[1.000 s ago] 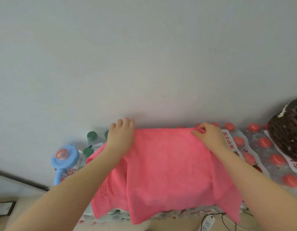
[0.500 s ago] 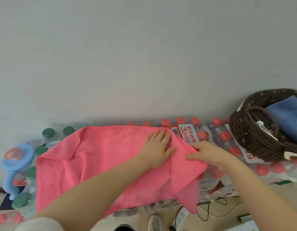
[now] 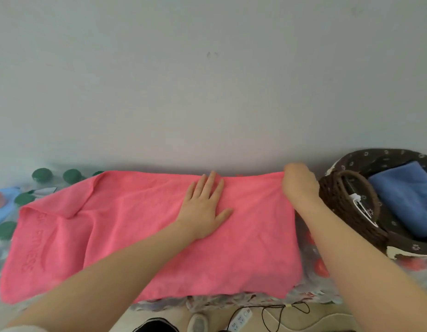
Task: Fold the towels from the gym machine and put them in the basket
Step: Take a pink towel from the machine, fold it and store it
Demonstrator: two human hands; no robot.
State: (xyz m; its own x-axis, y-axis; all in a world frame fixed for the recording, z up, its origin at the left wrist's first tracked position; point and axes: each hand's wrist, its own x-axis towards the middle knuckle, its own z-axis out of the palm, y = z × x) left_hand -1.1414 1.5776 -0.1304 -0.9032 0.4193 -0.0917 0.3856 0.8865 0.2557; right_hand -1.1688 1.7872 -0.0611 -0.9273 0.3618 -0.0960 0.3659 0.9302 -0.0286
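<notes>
A pink towel (image 3: pixel 126 236) lies spread over packs of bottled water against the wall, with embossed lettering near its left end. My left hand (image 3: pixel 204 208) presses flat on its middle, fingers apart. My right hand (image 3: pixel 300 186) pinches the towel's far right corner beside the basket. The dark brown wicker basket (image 3: pixel 344 207) stands at the right and holds a folded blue towel (image 3: pixel 408 200).
Green bottle caps (image 3: pixel 42 174) and a blue object (image 3: pixel 2 207) show at the left, red caps (image 3: pixel 321 268) at the right under the towel. A white power strip with a black cable (image 3: pixel 241 321) and shoes lie on the floor below. The wall rises close behind.
The towel has been spread out wider to the right. My right hand moved from the near right edge to the far right corner. My left hand now lies flat on the middle.
</notes>
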